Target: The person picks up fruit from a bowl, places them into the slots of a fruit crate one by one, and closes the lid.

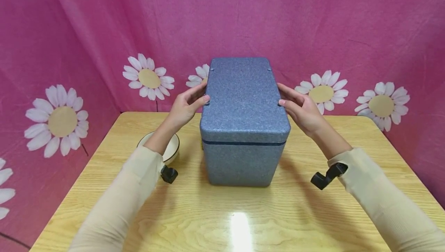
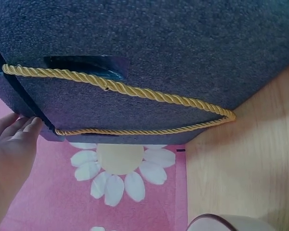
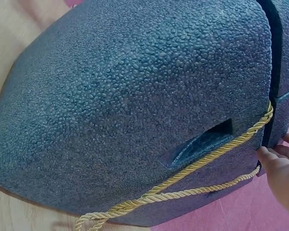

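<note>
A grey-blue foam cooler box [image 1: 243, 165] stands on the table, its lid [image 1: 245, 97] seated on top with a dark seam under the rim. From the left, my left hand [image 1: 184, 108] grips the lid's edge, thumb on the upper rim and fingers along the side. My right hand [image 1: 306, 113] holds the opposite edge in much the same way. Both wrist views show fingers by the seam. A twisted gold rope [image 2: 149, 94] hangs in a loop on the box's left side; another gold rope [image 3: 207, 160] hangs on the right, across a recessed slot [image 3: 202, 144].
A white bowl with a dark rim [image 1: 172, 149] stands left of the box, partly hidden by my left forearm. The wooden table [image 1: 194, 217] reaches back to a pink curtain [image 1: 243, 16] printed with daisies. Black mounts [image 1: 328, 176] stick out from both sleeves.
</note>
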A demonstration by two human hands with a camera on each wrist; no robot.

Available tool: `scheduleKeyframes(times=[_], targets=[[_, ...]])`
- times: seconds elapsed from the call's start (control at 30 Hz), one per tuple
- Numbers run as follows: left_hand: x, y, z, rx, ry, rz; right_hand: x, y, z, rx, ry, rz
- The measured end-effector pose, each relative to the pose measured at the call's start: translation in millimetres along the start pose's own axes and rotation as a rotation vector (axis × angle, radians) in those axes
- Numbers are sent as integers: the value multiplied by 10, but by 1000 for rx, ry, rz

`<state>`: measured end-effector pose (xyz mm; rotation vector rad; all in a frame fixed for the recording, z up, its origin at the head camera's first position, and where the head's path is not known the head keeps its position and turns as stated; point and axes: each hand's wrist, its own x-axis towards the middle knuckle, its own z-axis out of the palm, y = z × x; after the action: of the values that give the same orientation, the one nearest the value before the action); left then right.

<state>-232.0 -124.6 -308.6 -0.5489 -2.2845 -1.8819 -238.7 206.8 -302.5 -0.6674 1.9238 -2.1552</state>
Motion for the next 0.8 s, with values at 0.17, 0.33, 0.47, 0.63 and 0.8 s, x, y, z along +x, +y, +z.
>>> scheduleKeyframes(times=[0.17,0.33,0.47,0.63,0.8], targets=[[8,8,-28,1,-9,-10,-1,10,-16,9,12,-4],[-54,91,-70,42,-21,7,-47,-31,-32,-75,23,-121],[-157,232,-135,105,-64,14,-119,-157,-13,-192,-27,-259],[-256,465,-183,180,-160,55,-180,-351,46,-365,-117,-353],[-279,590,-181,409,-247,109,-185,-431,92,-645,-133,-322]])
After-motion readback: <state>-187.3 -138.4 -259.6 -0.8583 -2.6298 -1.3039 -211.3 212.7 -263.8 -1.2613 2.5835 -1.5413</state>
